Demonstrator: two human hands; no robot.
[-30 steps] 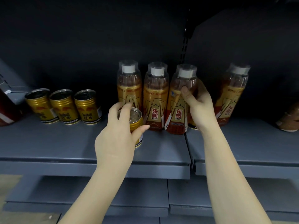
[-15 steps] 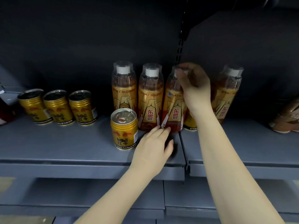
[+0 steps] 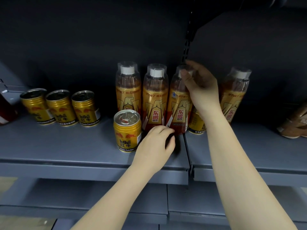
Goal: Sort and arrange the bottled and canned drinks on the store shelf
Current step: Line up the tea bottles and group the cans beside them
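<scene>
Three tall bottles with gold and red labels stand in a row on the grey shelf: the first bottle, the second bottle and the third bottle. My right hand pinches the third bottle's cap from the right. My left hand lies low by that bottle's base, fingers loosely curled and holding nothing. A gold Red Bull can stands free in front of the first bottle, just left of my left hand. Another bottle stands apart on the right. A gold can is partly hidden behind my right forearm.
Three more gold cans line the back left of the shelf. A red item sits at the far left edge and a brown package at the far right. A seam splits the shelf boards. Lower shelves run below.
My left hand let go of the front can and moved right to the third bottle's base. My right hand slid up from that bottle's body to its cap.
</scene>
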